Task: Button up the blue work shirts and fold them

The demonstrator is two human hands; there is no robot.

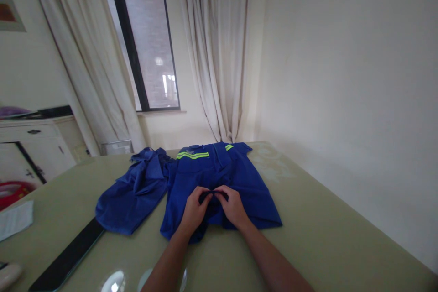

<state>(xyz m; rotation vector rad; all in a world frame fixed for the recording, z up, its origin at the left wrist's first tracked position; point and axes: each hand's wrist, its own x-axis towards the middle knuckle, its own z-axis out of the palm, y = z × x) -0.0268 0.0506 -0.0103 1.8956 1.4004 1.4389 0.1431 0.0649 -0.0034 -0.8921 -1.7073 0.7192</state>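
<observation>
Blue cloth, found in hand: a work shirt (246, 182) lies spread on the pale green table (318, 246), directly in front of the person, with two-line yellow bands (193, 155) across its far part. Both hands are engaged at the near part of the shirt. Left hand (195, 207) and right hand (234, 205) meet tip to tip, thumb and forefinger of each drawn together on a small raised fold; each leaves a small rounded gap behind the fingertips. Contact appears firm, though the exact amount of cloth pinched is too small to tell. Principal relation noted: most of the shirt lies ahead of the grip, its long axis running away from the person towards the curtain (222, 54), so the hold sits close to the near edge and roughly midway across the width. Neither hand is clearly nearer to the shirt; both are on it, the left on the left side of the fold, the right on the right. One near corner extends out beyond the right hand, lying on the table. A second blue garment (137, 198), crumpled, lies to the left, nearer to the left hand; it adjoins the shirt at the far end, overlap undetermined. Its near end meets a long black strip (68, 255), which slants towards the lower left.
</observation>
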